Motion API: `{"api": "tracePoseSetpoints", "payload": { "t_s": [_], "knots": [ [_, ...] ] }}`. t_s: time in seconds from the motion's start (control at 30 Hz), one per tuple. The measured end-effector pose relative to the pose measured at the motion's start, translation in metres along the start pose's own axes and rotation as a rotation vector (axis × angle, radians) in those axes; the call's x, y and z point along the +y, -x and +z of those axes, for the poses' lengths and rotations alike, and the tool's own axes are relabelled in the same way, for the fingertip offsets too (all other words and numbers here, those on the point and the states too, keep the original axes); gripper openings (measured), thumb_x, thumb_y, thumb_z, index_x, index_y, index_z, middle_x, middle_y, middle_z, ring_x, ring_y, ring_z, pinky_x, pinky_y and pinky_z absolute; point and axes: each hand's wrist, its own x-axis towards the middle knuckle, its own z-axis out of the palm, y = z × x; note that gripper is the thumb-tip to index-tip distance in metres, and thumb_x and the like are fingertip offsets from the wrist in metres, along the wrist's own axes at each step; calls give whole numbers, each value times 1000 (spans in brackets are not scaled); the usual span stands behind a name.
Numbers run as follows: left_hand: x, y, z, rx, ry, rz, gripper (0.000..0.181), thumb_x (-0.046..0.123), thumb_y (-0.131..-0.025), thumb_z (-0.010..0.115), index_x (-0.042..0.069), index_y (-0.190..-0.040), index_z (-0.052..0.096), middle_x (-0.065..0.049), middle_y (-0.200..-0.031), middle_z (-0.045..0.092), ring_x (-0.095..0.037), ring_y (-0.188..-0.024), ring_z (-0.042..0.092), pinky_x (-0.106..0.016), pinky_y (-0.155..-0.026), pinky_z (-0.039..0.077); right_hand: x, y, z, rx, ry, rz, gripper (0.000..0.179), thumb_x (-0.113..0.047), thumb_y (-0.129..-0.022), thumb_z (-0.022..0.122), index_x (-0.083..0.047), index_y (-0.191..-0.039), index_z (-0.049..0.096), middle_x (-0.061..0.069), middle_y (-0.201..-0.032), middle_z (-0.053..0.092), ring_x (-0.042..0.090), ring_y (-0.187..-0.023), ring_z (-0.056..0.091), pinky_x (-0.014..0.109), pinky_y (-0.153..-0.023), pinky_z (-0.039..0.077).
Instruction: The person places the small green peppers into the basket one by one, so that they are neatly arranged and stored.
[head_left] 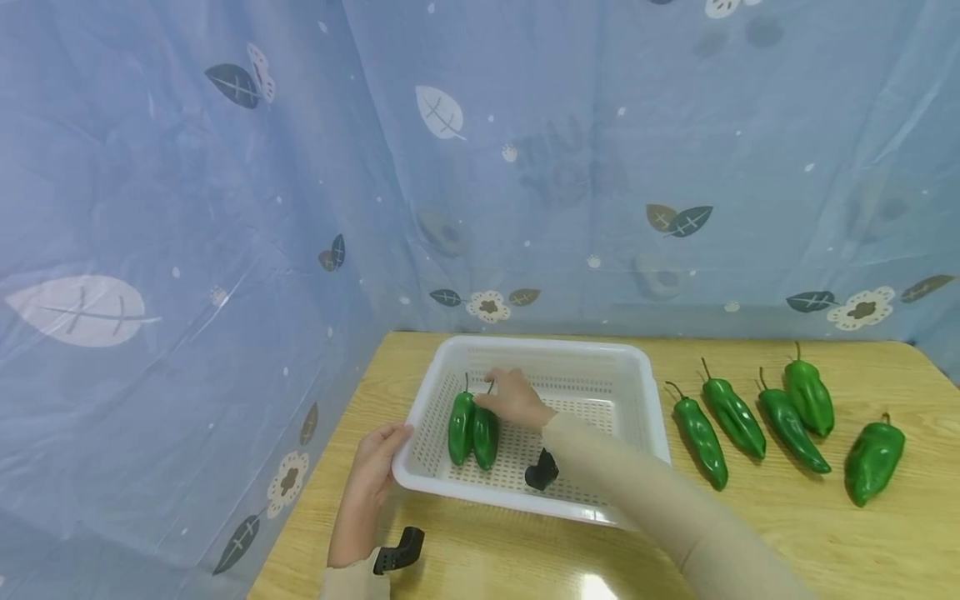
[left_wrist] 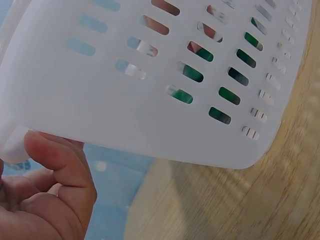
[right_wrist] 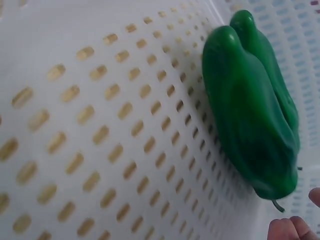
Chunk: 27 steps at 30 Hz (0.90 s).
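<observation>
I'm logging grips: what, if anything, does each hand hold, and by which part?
Left hand grips the basket by its rim, near a corner. Right hand holds nothing, its fingers near a pepper.

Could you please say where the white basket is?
The white basket is in the head view's lower middle, left of five loose green peppers, with the left hand at its near left corner.
</observation>
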Motion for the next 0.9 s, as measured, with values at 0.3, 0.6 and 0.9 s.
{"api": "tracePoseSetpoints", "payload": {
  "t_s": [0.3,0.6,0.9],
  "knots": [
    [-1,0,1,2,-8,-2,40,22,-98,51,-8,-124,53,-22,-118,61,-25,-101,64,-34,-80,54,-1,9,-29,22,-76,-45,49,-32,-89,66,-7,-129,53,16,-121,58,29,-110,56,42,-86,50],
    [0,1,0,5,-7,-7,41,23,-98,51,-8,-124,53,-22,-119,60,-24,-101,64,-33,-80,54,4,15,-62,36,-166,-65,49,-34,-91,62,-10,-132,51,14,-123,58,29,-113,56,42,-90,49],
    [1,1,1,12,-2,-24,41,23,-97,52,-7,-125,52,-22,-121,59,-25,-102,64,-34,-81,54,10,35,-89,66,-223,-111,54,-37,-92,61,-10,-136,47,13,-127,56,29,-115,54,45,-91,48]
  ]
}}
